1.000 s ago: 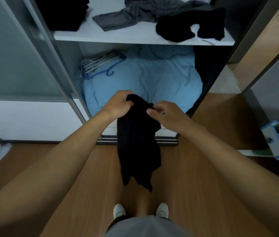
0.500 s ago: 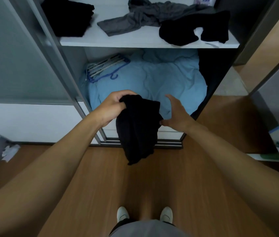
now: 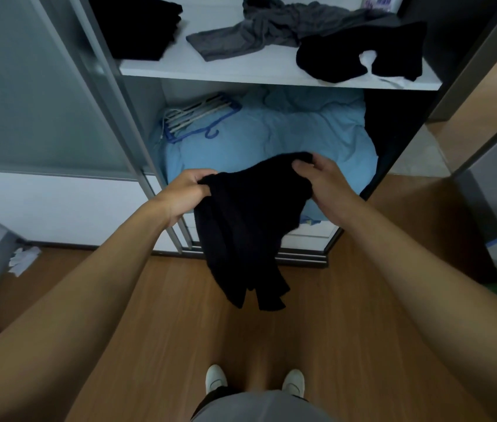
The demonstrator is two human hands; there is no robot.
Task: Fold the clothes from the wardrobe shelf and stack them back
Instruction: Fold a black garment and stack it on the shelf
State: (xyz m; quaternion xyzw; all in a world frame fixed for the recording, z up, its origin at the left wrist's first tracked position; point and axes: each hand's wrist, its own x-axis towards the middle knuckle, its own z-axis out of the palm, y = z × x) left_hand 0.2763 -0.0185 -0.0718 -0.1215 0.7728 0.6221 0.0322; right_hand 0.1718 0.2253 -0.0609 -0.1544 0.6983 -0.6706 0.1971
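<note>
Two grips | left grip (image 3: 186, 193), right grip (image 3: 320, 181) both pinch top edge of black garment (image 3: 241, 233) | risk: bunched cloth folds crooked or slips to floor (image 3: 362, 300)

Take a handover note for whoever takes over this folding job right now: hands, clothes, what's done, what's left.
Left hand and right hand each grip the top edge of a black garment, which hangs unfolded between them.
Done: folded black stack at the left of the shelf.
Waiting there: crumpled gray garment in the middle, crumpled black piece at right.
Left: fold the held garment, then those two, stack all.
</note>
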